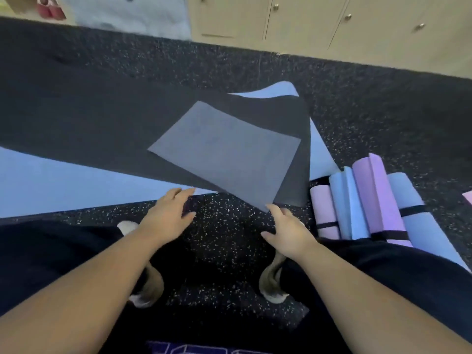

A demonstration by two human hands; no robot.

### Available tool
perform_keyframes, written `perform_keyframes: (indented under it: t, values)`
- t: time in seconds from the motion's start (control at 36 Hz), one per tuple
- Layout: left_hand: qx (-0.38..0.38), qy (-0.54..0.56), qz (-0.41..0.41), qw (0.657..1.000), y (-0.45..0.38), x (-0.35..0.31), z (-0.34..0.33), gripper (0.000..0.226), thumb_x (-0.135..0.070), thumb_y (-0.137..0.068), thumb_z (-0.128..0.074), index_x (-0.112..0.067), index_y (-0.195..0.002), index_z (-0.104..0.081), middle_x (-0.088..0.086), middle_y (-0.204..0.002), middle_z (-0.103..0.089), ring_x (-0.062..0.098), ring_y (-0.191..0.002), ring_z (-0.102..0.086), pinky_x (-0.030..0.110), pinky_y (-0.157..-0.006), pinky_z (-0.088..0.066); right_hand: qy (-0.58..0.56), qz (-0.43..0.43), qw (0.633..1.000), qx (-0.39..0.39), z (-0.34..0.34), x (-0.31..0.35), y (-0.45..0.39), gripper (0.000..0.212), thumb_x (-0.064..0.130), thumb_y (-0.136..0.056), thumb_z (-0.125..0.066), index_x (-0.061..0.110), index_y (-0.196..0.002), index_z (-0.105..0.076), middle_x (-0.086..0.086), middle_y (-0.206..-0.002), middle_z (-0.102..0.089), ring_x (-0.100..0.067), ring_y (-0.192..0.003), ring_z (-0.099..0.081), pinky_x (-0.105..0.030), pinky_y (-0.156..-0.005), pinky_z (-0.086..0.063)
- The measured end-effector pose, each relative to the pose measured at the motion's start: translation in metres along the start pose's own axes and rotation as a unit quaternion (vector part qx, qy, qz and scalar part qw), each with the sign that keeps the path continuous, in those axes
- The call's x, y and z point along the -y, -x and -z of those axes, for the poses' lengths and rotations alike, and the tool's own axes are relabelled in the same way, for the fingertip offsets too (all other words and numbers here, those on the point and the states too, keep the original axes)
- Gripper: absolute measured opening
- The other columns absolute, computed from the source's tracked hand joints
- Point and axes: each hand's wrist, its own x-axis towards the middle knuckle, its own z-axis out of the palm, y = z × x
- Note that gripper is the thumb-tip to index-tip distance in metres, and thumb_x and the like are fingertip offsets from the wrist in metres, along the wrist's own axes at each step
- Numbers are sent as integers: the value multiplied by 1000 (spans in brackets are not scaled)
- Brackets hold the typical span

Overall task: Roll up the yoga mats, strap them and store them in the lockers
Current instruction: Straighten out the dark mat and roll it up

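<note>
nearest, two forearms reach forward over two dark trouser legs, with two light shoes, one (146, 287) left and one (272, 282) right, on the speckled black floor (224, 226).

hands, two. left hand (169, 215): fingers spread and nearly straight, fingertips at the near edge of the black mat (102, 129), holding nothing. right hand (287, 231): fingers loosely extended, not curled, fingertips touching the near corner of a grey folded-over flap (224, 152); whether the fingers pinch that corner cannot be told.

flat mats on the floor, two. the black mat lies crosswise ahead of the hands, its right end folded back so the grey underside faces up as the flap. beneath it a light blue mat (63, 185) lies unrolled, showing as a broad strip at near left and again past the black mat's right end, where its far corner curls up.

rolled mats, five counted, side by side on the floor just right of the right hand: a pink roll (324, 208), a blue roll (343, 208), a purple roll (375, 190), a lilac-blue roll (413, 210), and only a pink corner (467, 196) of another at the frame's right edge. black straps show around three rolls.

furthest, a row of beige lockers (306, 19) with round metal knobs, six knobs in view, doors closed. at far left, a pale grey cloth (127, 16) and blurred pink items (49, 10).
</note>
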Motion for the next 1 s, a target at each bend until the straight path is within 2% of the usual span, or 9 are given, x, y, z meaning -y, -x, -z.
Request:
perform_keyframes:
  t: [0.08, 0.19, 0.42, 0.53, 0.72, 0.81, 0.89, 1.0]
  values:
    - [48, -7, 16, 999, -10, 18, -24, 66, -38, -95, -54, -33, -152, -19, 4, -157, -19, 27, -141, -30, 44, -112, -32, 15, 24, 1000, 8, -14, 11, -18, 67, 37, -95, -56, 35, -149, -16, -2, -147, -34, -27, -131, -41, -44, -99, -41]
    - [75, 13, 34, 997, -21, 40, -51, 67, -37, -96, -54, -37, -151, -17, 5, -158, -16, 28, -141, -29, 46, -113, -32, -18, 59, 997, 41, -42, 27, -43, 70, 31, -95, -58, 34, -151, -16, -3, -151, -29, -28, -133, -37, -45, -107, -38]
    - [164, -16, 59, 985, -34, 81, -117, 71, -34, -94, -59, -48, -149, -16, 6, -160, -6, 32, -142, -25, 44, -108, -38, 4, 61, 992, 109, -100, 30, -79, 70, 28, -95, -57, 38, -150, -15, -3, -153, -27, -27, -130, -40, -43, -101, -44]
    - [239, -38, 51, 969, -40, 90, -151, 75, -36, -94, -61, -48, -150, -12, 3, -161, 10, 33, -146, -13, 45, -111, -35, 23, 53, 988, 143, -120, 23, -98, 69, 27, -96, -55, 37, -151, -14, -6, -152, -26, -28, -126, -43, -44, -95, -47]
    - [314, -75, 50, 945, -49, 88, -205, 81, -39, -91, -63, -54, -147, -7, -1, -159, 20, 35, -146, 13, 59, -112, -22, 0, 28, 986, 166, -150, 7, -116, 64, 18, -96, -47, 34, -151, -18, -8, -153, -26, -30, -130, -39, -45, -100, -43]
    - [335, -84, 30, 938, -50, 84, -218, 79, -38, -89, -66, -53, -147, -15, -1, -159, 20, 34, -144, 24, 62, -113, -15, -22, 4, 985, 169, -160, 1, -121, 65, 15, -95, -47, 35, -151, -19, -7, -153, -26, -29, -129, -41, -44, -100, -43]
    - [335, -104, -4, 937, -51, 81, -228, 65, -31, -89, -67, -44, -143, -35, 1, -160, 14, 34, -143, 27, 61, -114, -13, -26, -17, 984, 176, -165, -6, -125, 66, 15, -95, -48, 34, -151, -19, -6, -152, -27, -27, -125, -44, -41, -96, -46]
    - [263, -131, -37, 955, -49, 81, -239, 41, -16, -92, -61, -29, -130, -52, 5, -158, -6, 35, -146, 15, 49, -113, -26, -21, -42, 982, 185, -169, -17, -125, 66, 17, -96, -49, 31, -151, -17, -7, -152, -27, -26, -119, -47, -40, -90, -49]
